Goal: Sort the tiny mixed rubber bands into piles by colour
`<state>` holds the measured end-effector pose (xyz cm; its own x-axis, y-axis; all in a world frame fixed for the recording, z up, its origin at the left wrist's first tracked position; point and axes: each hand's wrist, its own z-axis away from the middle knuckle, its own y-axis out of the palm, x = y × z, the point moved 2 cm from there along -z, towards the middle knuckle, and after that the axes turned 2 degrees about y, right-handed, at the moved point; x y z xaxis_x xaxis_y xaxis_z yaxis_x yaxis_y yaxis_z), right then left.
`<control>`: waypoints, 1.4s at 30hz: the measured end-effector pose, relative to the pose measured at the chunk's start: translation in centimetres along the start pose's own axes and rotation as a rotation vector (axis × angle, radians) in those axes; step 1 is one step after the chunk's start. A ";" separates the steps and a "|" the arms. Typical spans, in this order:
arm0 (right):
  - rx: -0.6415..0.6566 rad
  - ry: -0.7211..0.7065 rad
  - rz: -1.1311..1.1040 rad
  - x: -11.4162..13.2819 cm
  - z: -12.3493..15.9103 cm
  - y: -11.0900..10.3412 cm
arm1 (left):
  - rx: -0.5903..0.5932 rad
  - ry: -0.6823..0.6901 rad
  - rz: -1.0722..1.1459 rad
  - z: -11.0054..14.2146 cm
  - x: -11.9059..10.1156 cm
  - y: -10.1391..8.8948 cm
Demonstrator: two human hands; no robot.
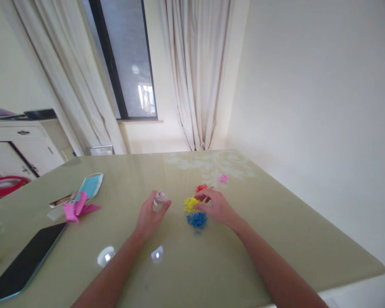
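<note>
My left hand [150, 217] is closed around a small clear jar [160, 197], which it holds over the table. My right hand [216, 206] is at a pile of small yellow pieces [190, 205], thumb and fingertips curled against its right side. Whatever lies between those fingertips is too small to make out. Nearest me is a pile of small blue strands [197, 220], just in front of the yellow one. A red pile [202, 188] sits behind, partly hidden by my right hand. Farther back lies a small pink clump [223, 178].
On the left of the glossy table [244, 261] lie a blue face mask [91, 186], a folded pink piece [78, 208] and a dark tablet [27, 261]. Bright round reflections show near my left forearm. A wall [324, 128] runs along the right edge.
</note>
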<state>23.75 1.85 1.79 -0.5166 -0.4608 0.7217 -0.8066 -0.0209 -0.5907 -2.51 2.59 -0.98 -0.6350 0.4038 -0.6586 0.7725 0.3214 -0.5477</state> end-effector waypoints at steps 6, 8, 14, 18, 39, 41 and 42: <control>0.387 0.050 0.130 -0.6 1.6 -1.8 | -0.003 0.261 -0.298 -0.7 -0.4 -0.7; 0.413 0.001 0.209 -0.3 1.8 -1.3 | 0.057 0.310 -0.375 -0.3 -0.5 -0.4; 0.405 -0.055 0.288 0.0 1.9 -0.1 | 0.141 0.249 -0.374 0.4 -0.5 -0.1; 0.348 -0.050 0.281 -0.2 1.6 -0.5 | 0.133 0.174 -0.298 0.1 -0.1 -0.1; 0.520 -0.082 0.440 1.1 0.5 0.9 | 0.146 0.148 -0.257 0.3 0.2 0.0; 0.501 -0.088 0.396 0.7 0.9 0.8 | 0.146 0.165 -0.274 0.5 -0.1 0.0; 0.488 -0.088 0.383 0.6 1.1 0.7 | 0.150 0.175 -0.279 0.6 -0.2 0.1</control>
<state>23.22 0.59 1.44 -0.7006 -0.5872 0.4055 -0.3336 -0.2328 -0.9135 -2.34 2.04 -1.17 -0.8002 0.4626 -0.3818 0.5512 0.3163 -0.7721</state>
